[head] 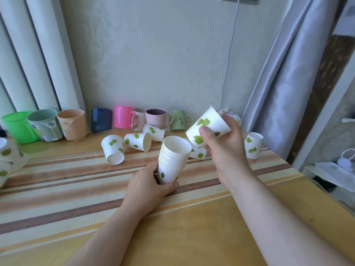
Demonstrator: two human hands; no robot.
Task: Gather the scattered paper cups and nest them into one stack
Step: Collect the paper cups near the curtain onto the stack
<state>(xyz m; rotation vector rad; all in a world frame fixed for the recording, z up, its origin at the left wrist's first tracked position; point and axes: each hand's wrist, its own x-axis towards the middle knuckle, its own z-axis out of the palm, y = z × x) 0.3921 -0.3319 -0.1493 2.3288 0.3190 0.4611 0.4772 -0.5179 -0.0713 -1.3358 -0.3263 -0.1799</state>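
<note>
My left hand (148, 186) grips the base of a stack of several nested white paper cups with green leaf prints (173, 160), mouth up, tilted slightly right. My right hand (224, 144) holds a single paper cup (208, 125) tilted on its side, just up and right of the stack's mouth. Loose cups lie on the table: one upside down (113, 149), one on its side (138, 141), another on its side behind it (154, 132), one partly hidden behind the stack (198, 154), and one upside down at the right (253, 145). More paper cups sit at the far left edge (8, 160).
A row of coloured plastic mugs (123, 117) lines the wall at the back of the striped wooden table (76, 189). Crumpled paper (233, 114) lies behind my right hand. A grey curtain (284, 73) hangs at the right, beyond the table's right edge.
</note>
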